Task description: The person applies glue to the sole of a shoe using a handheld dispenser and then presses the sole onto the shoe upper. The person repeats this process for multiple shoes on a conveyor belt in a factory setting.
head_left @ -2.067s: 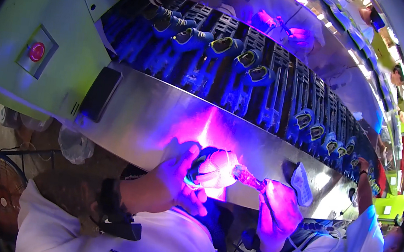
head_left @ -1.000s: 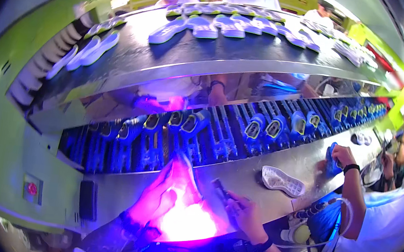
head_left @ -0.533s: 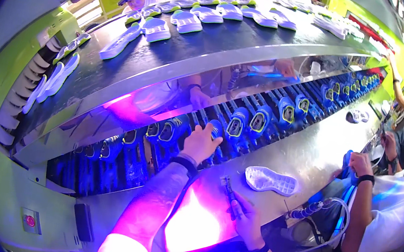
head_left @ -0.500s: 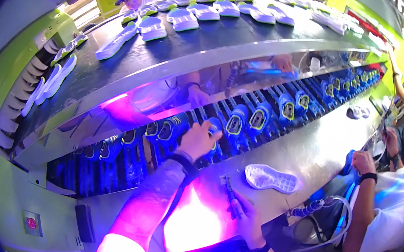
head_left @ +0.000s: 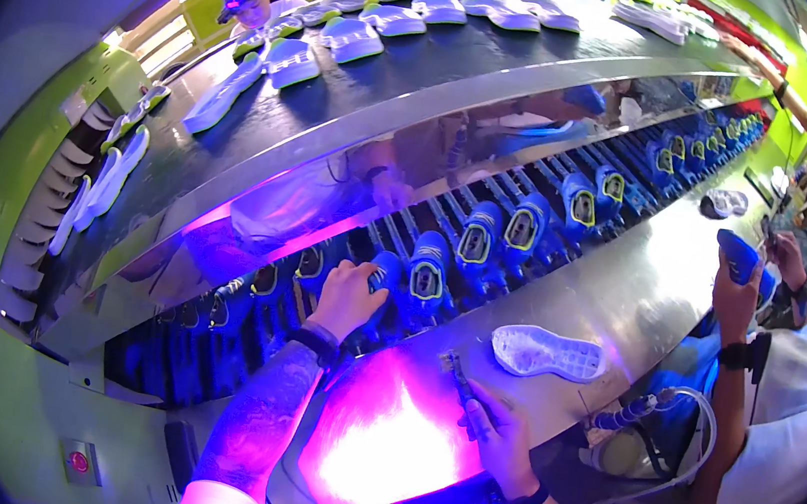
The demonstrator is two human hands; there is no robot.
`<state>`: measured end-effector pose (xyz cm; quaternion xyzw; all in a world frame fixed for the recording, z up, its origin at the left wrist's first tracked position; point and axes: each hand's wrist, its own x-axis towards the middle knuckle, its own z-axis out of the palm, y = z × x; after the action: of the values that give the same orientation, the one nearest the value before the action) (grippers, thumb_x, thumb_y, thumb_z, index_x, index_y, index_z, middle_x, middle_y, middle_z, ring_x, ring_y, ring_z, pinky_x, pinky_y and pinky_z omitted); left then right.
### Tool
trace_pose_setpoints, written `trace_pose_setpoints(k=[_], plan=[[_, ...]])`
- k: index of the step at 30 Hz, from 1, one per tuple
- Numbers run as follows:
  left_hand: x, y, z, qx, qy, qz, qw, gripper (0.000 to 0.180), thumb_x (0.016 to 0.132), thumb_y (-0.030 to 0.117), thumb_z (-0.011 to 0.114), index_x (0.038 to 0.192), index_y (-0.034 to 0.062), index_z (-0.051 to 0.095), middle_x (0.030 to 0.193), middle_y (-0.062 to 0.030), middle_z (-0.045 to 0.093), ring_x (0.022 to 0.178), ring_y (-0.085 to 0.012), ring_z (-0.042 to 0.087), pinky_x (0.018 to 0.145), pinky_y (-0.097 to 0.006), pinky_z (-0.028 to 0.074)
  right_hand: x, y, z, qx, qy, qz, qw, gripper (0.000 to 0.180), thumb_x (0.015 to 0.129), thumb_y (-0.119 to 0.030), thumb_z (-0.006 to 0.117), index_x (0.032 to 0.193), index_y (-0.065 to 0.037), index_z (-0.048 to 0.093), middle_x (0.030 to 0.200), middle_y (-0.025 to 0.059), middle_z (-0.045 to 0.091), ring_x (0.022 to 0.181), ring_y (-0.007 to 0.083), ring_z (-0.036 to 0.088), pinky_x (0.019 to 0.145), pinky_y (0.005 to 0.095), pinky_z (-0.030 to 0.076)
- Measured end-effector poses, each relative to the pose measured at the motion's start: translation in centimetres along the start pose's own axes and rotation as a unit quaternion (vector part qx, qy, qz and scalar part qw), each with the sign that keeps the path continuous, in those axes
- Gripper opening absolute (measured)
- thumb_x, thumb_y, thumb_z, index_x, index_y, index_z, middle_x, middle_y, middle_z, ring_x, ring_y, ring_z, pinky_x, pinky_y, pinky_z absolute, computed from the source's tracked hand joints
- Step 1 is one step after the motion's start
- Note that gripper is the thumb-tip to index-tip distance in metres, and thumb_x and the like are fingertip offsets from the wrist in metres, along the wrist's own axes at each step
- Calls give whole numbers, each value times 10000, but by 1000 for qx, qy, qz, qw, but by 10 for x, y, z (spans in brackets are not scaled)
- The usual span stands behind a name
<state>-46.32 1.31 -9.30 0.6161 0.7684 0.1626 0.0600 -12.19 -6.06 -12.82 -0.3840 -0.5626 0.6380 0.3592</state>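
Note:
My left hand reaches into the row of blue shoes on the rack, its fingers closed on the toe of one blue shoe. Just right of it another blue shoe with a yellow-edged opening sits in the row. Over the metal ledge, my right hand is wrapped round a slim dark tool with a small light head; its exact kind is unclear. A white shoe sole lies on the ledge beyond that tool, not touched by either hand.
An upper dark belt carries several white soles. Bright pink light glares below my arms. At the right, a co-worker's hand holds a blue shoe, near a coiled hose. Another person stands behind the belt.
My left hand has moved left from one blue shoe to the neighbouring one. My right hand keeps the tool in nearly the same place. The co-worker at the right has raised a blue shoe.

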Motion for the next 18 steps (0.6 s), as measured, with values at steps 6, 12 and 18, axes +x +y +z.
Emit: trace_pose_setpoints(k=[6, 12, 18], plan=[[26, -26, -27, -58, 96, -57, 992, 612, 770, 503, 817, 1168, 45, 731, 1140, -222, 716, 1139, -370, 663, 1006, -452, 492, -1, -9, 8, 5, 11, -17, 1000, 356, 1023, -87, 631, 1361, 20, 612, 948, 37, 656, 708, 80, 614, 601, 237, 499], [22, -99, -11, 178, 88, -91, 976, 611, 824, 361, 776, 1303, 16, 622, 1302, -210, 651, 1217, -388, 609, 981, -514, 487, -3, 15, 16, 116, 17, 7, 993, 348, 1022, -84, 634, 1355, 16, 616, 955, 28, 651, 726, 74, 615, 605, 231, 497], [-96, -67, -48, -69, 261, -35, 962, 576, 787, 212, 843, 1260, -5, 595, 1168, -189, 636, 1044, -358, 650, 929, -445, 524, -7, 22, 14, 124, 11, 41, 991, 383, 1020, -121, 653, 1385, -15, 604, 951, 4, 661, 770, 60, 615, 648, 221, 500]])
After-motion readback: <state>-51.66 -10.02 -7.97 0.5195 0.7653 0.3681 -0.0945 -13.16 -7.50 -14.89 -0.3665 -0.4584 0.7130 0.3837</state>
